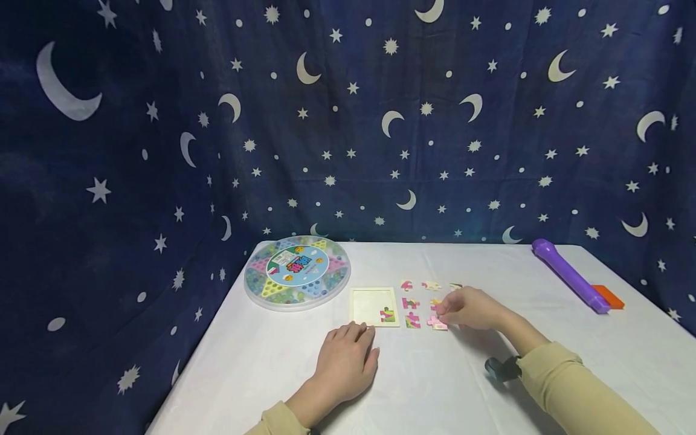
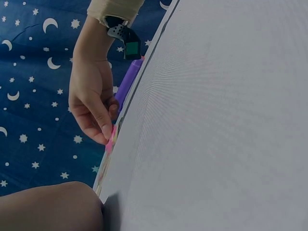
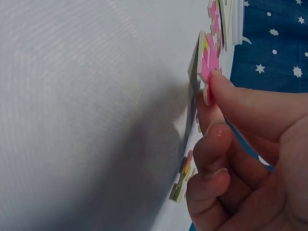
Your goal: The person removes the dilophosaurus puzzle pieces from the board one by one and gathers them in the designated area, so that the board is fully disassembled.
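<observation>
My right hand (image 1: 472, 309) pinches a pink jigsaw piece (image 3: 209, 65) between thumb and forefinger, tilted and lifted off the cloth in the right wrist view. Several loose jigsaw pieces (image 1: 410, 303) lie in rows left of that hand, some partly hidden behind its fingers. A shallow cream puzzle tray (image 1: 396, 307) lies left of them, with one green and pink piece (image 1: 388, 315) in its lower right corner. My left hand (image 1: 345, 362) rests palm down on the table, its fingertips at the tray's near edge.
A round Chinese checkers box (image 1: 298, 269) with marbles lies at the back left. Toward the right edge lie a purple stick-shaped object (image 1: 571, 275) and an orange block (image 1: 609, 296). White cloth covers the table (image 1: 424, 386); a starry curtain (image 1: 370, 121) hangs behind.
</observation>
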`<state>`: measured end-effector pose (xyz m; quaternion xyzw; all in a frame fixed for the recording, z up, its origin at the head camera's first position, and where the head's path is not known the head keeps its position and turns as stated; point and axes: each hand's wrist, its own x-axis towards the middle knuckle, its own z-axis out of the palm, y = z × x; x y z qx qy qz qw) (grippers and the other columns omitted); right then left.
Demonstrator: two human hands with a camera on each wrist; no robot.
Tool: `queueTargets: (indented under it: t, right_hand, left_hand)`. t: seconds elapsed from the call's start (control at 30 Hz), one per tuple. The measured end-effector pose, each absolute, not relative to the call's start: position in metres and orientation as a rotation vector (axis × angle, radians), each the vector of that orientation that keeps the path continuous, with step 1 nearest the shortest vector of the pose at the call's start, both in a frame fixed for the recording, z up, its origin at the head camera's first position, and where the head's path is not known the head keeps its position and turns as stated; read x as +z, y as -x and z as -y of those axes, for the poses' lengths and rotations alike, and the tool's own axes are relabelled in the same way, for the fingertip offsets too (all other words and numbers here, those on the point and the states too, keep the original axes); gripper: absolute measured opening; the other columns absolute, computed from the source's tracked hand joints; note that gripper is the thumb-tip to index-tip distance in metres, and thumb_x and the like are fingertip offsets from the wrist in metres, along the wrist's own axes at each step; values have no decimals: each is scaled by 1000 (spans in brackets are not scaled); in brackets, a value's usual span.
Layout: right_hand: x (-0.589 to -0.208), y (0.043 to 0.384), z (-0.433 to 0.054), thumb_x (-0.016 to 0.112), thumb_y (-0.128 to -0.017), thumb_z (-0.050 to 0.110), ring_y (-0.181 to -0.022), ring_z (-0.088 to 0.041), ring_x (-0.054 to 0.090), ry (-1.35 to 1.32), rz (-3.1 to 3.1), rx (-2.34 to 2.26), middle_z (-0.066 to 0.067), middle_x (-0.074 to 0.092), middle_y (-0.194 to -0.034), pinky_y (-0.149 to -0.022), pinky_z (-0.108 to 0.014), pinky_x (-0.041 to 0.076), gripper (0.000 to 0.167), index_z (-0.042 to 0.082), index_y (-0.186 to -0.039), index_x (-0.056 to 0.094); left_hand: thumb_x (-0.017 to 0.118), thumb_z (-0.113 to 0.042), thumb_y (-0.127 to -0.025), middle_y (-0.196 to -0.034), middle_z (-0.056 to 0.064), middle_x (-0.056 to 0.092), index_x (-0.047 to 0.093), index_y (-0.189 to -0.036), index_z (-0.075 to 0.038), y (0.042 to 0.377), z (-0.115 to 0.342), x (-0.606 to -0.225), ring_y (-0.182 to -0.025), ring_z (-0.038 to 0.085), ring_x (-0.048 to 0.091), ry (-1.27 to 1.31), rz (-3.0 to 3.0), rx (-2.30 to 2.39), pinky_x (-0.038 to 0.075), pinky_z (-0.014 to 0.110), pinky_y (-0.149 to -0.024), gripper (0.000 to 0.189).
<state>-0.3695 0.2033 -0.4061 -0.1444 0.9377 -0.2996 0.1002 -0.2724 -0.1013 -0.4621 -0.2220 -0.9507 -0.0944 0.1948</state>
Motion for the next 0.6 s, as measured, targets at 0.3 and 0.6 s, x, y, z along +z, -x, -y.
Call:
queueTargets:
  t: [0.3,0.6]
  right_hand:
    - [-408,370,-204,84,-86,16,-64,-22,56,437,-2785,-905,1,68,-85,-59,-35,48,10,16,-92,77]
    - [-409,369,-189,84,-85,17,-67,-20,56,490,-2825,-912,1,64,-78,-61,-34,48,11,17,-89,74]
  left_hand:
    - [55,-35,-102,-130,7,65,67,-134,-11,272,101,-461,-125,29,57,625,2660,-264,45,50,-102,42]
    - [55,-35,-102,-130,7,65,67,-135,-11,272,101,-461,-126,29,57,625,2666,-264,45,50,-102,43]
